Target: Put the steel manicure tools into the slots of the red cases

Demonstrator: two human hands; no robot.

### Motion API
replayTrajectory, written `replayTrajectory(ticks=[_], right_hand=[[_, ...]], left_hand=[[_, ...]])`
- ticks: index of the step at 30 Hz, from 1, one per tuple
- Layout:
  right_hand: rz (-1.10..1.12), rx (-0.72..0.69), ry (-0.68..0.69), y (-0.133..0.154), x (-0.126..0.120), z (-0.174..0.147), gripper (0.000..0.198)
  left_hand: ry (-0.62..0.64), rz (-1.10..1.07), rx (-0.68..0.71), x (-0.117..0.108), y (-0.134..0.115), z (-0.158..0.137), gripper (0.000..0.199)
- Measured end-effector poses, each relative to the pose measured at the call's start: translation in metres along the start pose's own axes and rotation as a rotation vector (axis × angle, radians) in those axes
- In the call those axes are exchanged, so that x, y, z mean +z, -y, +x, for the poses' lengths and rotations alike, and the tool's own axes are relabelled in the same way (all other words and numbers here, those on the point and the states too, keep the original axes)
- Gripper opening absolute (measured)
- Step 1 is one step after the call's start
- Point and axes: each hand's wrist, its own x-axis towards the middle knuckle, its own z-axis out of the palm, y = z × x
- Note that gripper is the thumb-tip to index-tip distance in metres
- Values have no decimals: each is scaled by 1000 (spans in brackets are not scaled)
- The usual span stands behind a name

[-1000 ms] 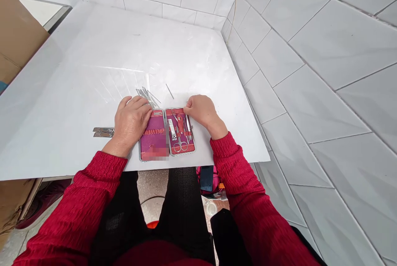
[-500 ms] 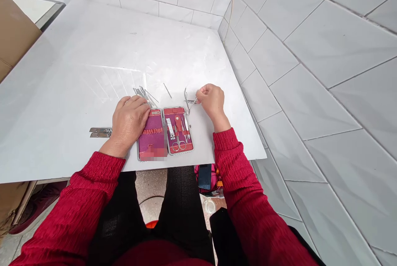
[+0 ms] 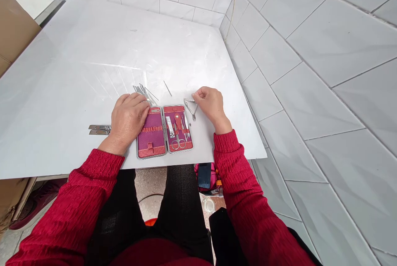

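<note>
An open manicure case [image 3: 150, 138] with red and purple lining lies near the table's front edge. My left hand [image 3: 128, 117] is closed at its upper left edge, fingers curled over the rim. In the right half sit a nail clipper [image 3: 170, 127], small scissors [image 3: 178, 143], a red-handled tool [image 3: 178, 120] and slim metal tools. The left half shows bare elastic loops. Right of the case, my right hand [image 3: 211, 103] pinches the handle end of silver cuticle nippers [image 3: 191, 110], whose jaws point toward me.
Several slim metal tools [image 3: 143, 92] lie behind the case, with a single metal stick [image 3: 167, 88] apart from them. Two nail clippers [image 3: 99, 129] lie left of my left hand. A tiled wall [image 3: 297, 92] borders the right side; a cardboard box [image 3: 17, 30] stands at far left.
The cuticle nippers have turned, their jaws swinging away from the case and toward the right. My right hand has shifted slightly left with them. My left hand stays at the case.
</note>
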Motion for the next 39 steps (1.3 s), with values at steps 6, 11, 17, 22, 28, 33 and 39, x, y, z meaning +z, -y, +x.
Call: replayTrajectory(ticks=[6,11,17,22,28,33,39], right_hand=[[396,-42,559,3,-4,-7,33],[497,-6,637,-1,-3,-5,29],[577,40,577,1,1,-6,22],[537,53,358,6,2,-5,25],[232,78,6,-2,-5,3,25],[-102,91,2,-2,-3,3,27],[-106,85,-39,10,-2,-12,15]], left_hand=[[4,-2,-12,0,-1,1,28],[1,-19,-16,1,0,1,29],[15,-63,0,4,2,1,28],[2,-87,1,8,4,-1,27],[4,-87,0,6,4,-1,26],[22,-80,-10,3,1,1,28],[18,-71,4,3,0,1,28]])
